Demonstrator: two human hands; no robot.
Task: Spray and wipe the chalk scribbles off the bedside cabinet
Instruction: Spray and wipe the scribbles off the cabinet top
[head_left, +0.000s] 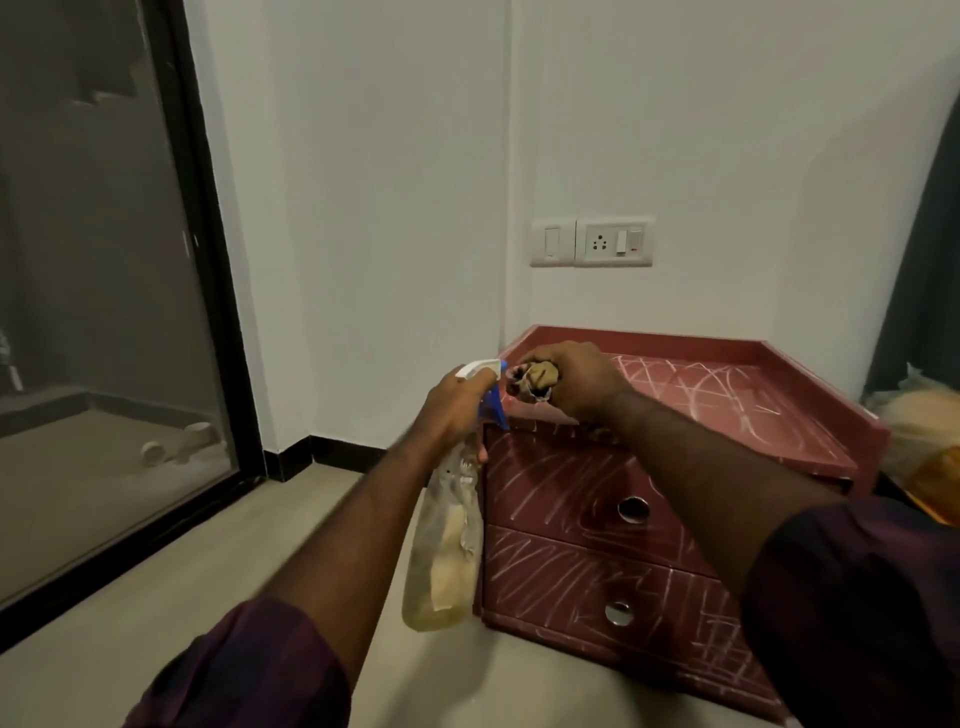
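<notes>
A dark red bedside cabinet (727, 410) with two drawers stands in the room corner, and white chalk scribbles cover its top and drawer fronts. My left hand (457, 410) grips the neck of a clear spray bottle (447, 545) with a white and blue trigger head, held just left of the cabinet's front left corner. My right hand (576, 384) holds a bunched brownish cloth (535, 382) over the cabinet's left top edge, right beside the bottle's nozzle.
White walls meet behind the cabinet, with a switch and socket plate (592, 242) above it. A dark-framed glass door (104, 312) fills the left. Pale bags (919, 431) and a dark curtain (924, 286) sit at the right. Beige floor (208, 571) lies in front.
</notes>
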